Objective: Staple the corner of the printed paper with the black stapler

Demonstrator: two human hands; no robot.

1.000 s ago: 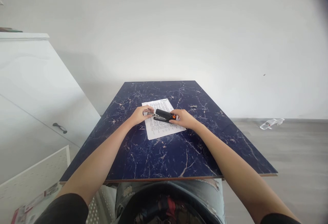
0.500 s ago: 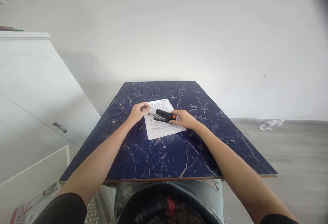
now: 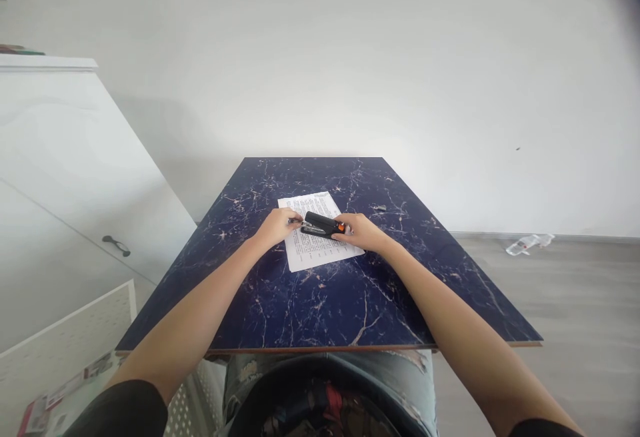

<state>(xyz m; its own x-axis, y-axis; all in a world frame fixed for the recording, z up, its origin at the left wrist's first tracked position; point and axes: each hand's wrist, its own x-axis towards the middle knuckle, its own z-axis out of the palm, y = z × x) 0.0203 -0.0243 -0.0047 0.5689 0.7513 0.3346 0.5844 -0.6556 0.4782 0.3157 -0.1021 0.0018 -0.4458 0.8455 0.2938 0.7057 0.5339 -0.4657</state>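
On a dark-blue marbled table [image 3: 320,314], a black-and-orange plastic stapler [image 3: 320,222] gapes, not yet closed, over white printed paper [image 3: 313,257]; right hand [image 3: 362,231] grips its orange end; left hand [image 3: 278,225], nearly closed, at its front, hold unclear.

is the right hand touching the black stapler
Touching. The head view shows the right hand closed around the orange-marked end of the black stapler, with no gap between them.

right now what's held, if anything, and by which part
The black stapler, by its rear end near the orange patch, in the right grip. The left grip is at its open front; whether it holds anything is unclear.
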